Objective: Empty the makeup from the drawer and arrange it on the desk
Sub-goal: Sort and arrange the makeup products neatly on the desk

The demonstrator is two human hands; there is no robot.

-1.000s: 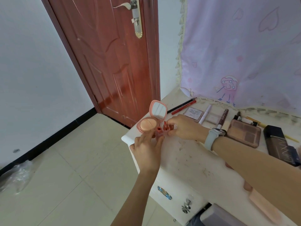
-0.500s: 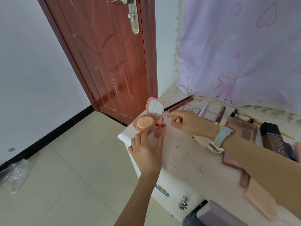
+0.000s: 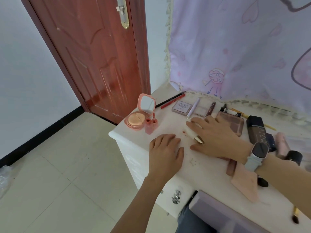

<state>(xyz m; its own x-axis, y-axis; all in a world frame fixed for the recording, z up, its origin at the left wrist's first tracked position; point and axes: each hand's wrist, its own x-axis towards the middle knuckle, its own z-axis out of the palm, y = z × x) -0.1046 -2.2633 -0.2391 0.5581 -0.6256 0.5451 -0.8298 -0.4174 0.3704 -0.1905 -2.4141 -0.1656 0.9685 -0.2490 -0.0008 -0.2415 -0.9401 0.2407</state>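
Near the front edge of the surface [image 3: 207, 172], the left hand [image 3: 165, 153] lies flat, holding nothing; the right hand [image 3: 217, 137] covers a cream, gold-tipped tube [image 3: 193, 134], fingers spread. Most makeup looks already arranged: open compact [image 3: 139, 115] at the left corner, palettes [image 3: 233, 124] and pencils [image 3: 171, 100] toward the back edge.

Open pink compact [image 3: 140, 115] upright at desk [image 3: 207, 167] corner – cream-gold lipstick [image 3: 193, 134] lying nearby

Left hand [image 3: 165, 151] flat — right hand [image 3: 212, 137] spread, palm down.

The dark bottle [image 3: 257, 132] bears large lettering, too blurred to read.
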